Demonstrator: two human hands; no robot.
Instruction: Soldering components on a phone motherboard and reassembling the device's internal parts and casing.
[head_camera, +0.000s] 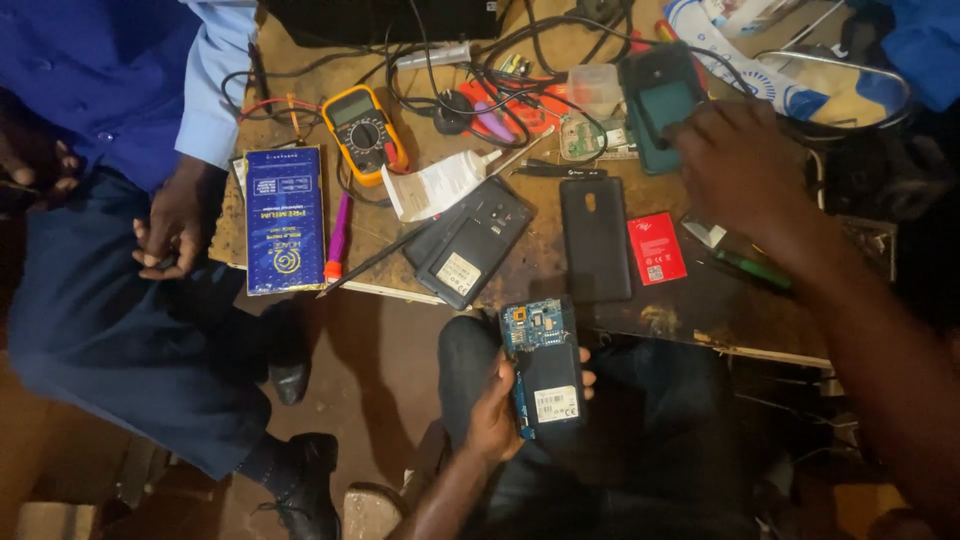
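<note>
Left hand (497, 415) is clamped around an opened phone (543, 367), held over the lap just below the edge of the surface (690, 310): back cover off, blue circuit board bare at the top, battery seated below it. Right hand (735, 165) is out across the surface, fingers spread and curled down at a teal phone (660, 100); whether it actually grips anything I cannot tell. So the stripping-down looks done. A black back cover (595, 238) lies flat on the surface, a red battery (656, 247) just beside it, another opened phone (470, 240) to the left. Nothing looks put back yet, by my read. A yellow multimeter (364, 132) sits further back among tangled wires, near a blue box (285, 220). A second person in blue sits at the left, hand (170, 225) at the surface's edge.
</note>
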